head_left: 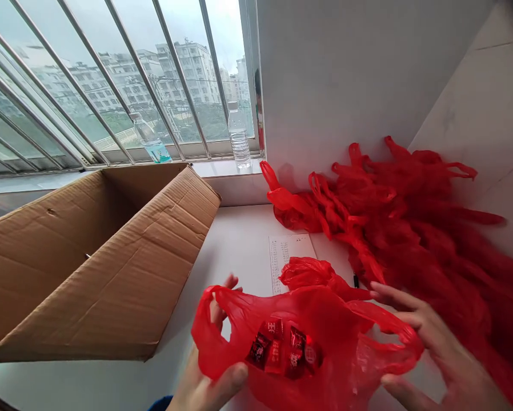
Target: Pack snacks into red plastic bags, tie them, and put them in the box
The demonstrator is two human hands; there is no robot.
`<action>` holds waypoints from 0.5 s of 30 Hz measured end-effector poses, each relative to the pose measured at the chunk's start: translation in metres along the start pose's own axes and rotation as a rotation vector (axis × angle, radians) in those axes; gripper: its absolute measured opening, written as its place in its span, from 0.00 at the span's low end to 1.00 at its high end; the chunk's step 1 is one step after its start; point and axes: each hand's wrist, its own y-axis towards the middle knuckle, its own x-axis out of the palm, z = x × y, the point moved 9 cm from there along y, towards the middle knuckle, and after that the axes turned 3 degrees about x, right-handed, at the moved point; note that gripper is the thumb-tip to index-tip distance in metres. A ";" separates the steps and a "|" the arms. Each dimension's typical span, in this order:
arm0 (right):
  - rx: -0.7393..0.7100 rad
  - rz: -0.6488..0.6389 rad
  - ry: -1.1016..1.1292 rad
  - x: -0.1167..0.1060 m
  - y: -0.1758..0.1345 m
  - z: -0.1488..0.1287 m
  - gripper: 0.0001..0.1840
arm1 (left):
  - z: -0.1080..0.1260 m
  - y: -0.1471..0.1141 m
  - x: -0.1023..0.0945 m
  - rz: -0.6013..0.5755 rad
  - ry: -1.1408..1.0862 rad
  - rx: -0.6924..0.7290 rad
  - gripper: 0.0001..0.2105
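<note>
An opened red plastic bag (277,302) is in front of me, with several small red and dark wrapped packets (282,349) showing inside. My left hand (209,359) grips the bag's left side, its thumb at the front edge and its fingers partly hidden behind the handle. At the other side, my right hand (443,348) has its fingers and thumb spread around the right handle, touching or almost touching it. Just behind lies a bunched red plastic bag (310,273), partly covering a printed sheet of paper (293,246).
A large open cardboard box (153,257) stands on the left of the white table (235,234). Many red plastic bags (411,228) are heaped along the right wall. Two plastic bottles, one clear (239,140) and one labelled (151,140), stand on the sill by the barred window.
</note>
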 end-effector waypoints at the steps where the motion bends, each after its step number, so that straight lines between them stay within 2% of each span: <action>1: 0.020 -0.040 0.045 0.009 0.006 -0.003 0.19 | -0.001 0.005 0.006 -0.069 -0.012 -0.017 0.39; 4: 0.140 -0.121 0.323 0.038 0.021 -0.011 0.08 | -0.002 0.020 0.023 -0.202 -0.108 -0.102 0.22; 7: 0.225 -0.124 0.676 0.065 0.040 -0.025 0.09 | 0.008 0.039 0.037 -0.229 -0.268 -0.077 0.14; 9: 0.320 -0.095 0.867 0.081 0.052 -0.027 0.10 | 0.014 0.047 0.047 -0.270 -0.369 -0.039 0.13; 11: 0.404 -0.081 0.971 0.098 0.059 -0.026 0.11 | 0.012 0.051 0.057 -0.303 -0.423 -0.042 0.18; 13: 0.413 -0.115 0.970 0.112 0.061 -0.028 0.14 | 0.006 0.053 0.058 -0.266 -0.354 -0.036 0.20; 15: 0.322 -0.187 0.881 0.123 0.060 -0.038 0.24 | 0.005 0.054 0.056 -0.238 -0.149 0.032 0.18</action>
